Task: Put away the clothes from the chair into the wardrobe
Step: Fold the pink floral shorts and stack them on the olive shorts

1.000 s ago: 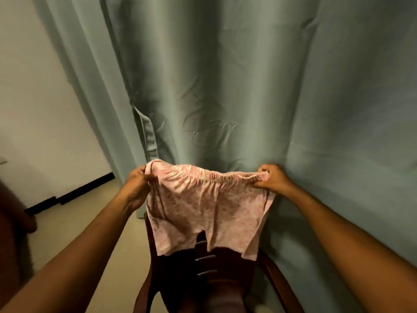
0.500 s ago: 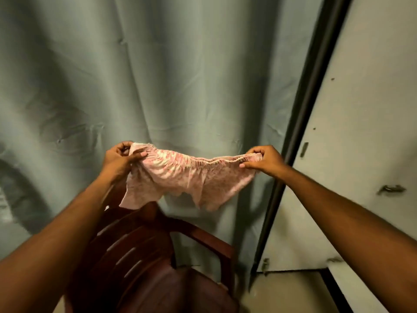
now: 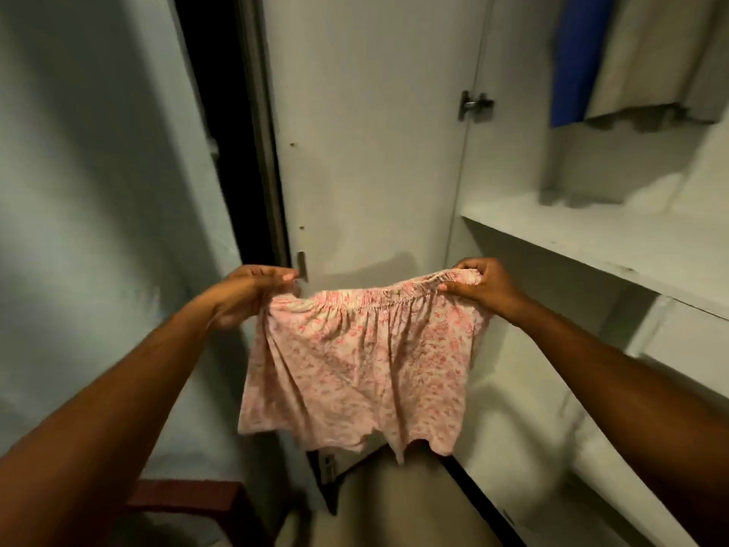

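While left hand [image 3: 252, 296] and right hand [image 3: 487, 288] pinch the shorts [image 3: 355, 361], the shelf [image 3: 591, 238] edge sits just right.

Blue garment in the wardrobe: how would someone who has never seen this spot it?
Look into the open white wardrobe on the right, above its upper shelf. Two garments hang at the top; the blue garment is the left one, bright beside the pale beige garment.

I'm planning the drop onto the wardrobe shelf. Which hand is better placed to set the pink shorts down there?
Likely right. The right hand grips the waistband of the pink shorts on the side next to the wardrobe shelf. The left hand holds the far end, by the door.
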Motion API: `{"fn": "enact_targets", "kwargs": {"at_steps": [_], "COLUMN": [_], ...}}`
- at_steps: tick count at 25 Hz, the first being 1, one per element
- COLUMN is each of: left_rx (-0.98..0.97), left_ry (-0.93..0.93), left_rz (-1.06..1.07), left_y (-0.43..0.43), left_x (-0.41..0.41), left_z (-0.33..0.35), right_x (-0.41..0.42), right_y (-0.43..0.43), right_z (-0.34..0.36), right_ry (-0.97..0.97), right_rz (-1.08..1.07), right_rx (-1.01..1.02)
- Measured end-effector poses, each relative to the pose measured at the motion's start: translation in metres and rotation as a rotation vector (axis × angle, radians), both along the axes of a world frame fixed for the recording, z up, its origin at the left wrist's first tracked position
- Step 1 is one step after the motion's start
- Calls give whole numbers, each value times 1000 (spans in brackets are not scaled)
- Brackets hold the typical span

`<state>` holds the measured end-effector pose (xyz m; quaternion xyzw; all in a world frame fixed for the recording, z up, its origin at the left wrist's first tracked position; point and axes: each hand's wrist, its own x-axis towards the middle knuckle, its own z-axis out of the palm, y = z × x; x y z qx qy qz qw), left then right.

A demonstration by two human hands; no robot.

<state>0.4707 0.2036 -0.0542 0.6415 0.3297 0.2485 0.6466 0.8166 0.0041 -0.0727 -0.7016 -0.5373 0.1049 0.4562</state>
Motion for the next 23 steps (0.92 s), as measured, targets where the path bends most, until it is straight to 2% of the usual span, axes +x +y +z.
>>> {"fn": "enact_targets", "kwargs": {"at_steps": [5, 8, 10, 15, 18, 21, 23], "left_rx": [82, 153, 219, 239, 392, 553, 574], "left_ry": [108, 186, 176, -99, -236, -438, -603], "left_rz": [-178, -463, -639, -783, -827, -801, -720], "left_y": [-2, 0, -6, -44, -74, -103, -120], "left_x": [180, 274, 322, 409, 458, 500, 529], "left_z": [-14, -11, -8, 21, 40, 64, 75], "right_x": [98, 127, 131, 125, 119, 121, 124], "right_y": [-99, -156, -185, -240, -274, -297, -307], "right_z": [7, 12, 17, 30, 40, 60, 75], "right_ry": [-1, -55, -76, -113, -117, -161, -230], "right_rz": [-334, -510, -640, -921, -1079, -1141, -1149], "right_rx": [-40, -62, -91, -53, 23, 11, -37]}}
